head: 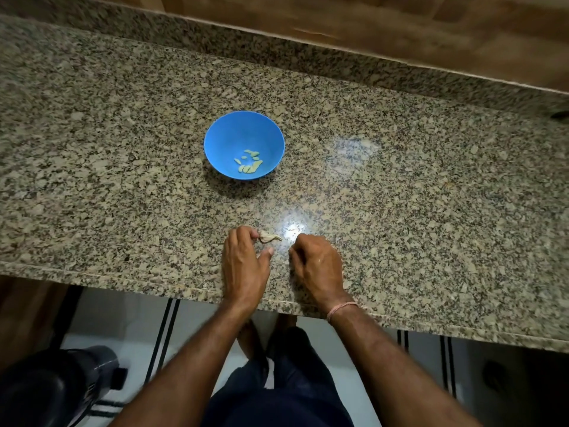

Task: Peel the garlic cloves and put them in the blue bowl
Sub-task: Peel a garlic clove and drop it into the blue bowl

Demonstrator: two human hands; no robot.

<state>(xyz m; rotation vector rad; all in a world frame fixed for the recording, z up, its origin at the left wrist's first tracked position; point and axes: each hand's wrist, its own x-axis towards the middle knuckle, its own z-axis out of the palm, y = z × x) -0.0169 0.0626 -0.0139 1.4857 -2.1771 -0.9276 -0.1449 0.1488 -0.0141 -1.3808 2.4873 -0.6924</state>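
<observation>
I see left hand (244, 263) pinching papery garlic piece (269, 237); right hand (317, 266) curled, cannot tell contents. Risk: clinging skin carried into blue bowl (234, 134) at 12 o'clock.

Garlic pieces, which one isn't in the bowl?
The skin-covered piece at the left hand's fingertips; the peeled cloves lie inside the blue bowl.

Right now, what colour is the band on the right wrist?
The band is pinkish-red thread, seen best in the head view.

Single head-worn view, looking steeply down and forward, close over granite counter (400, 186), floor below
</observation>
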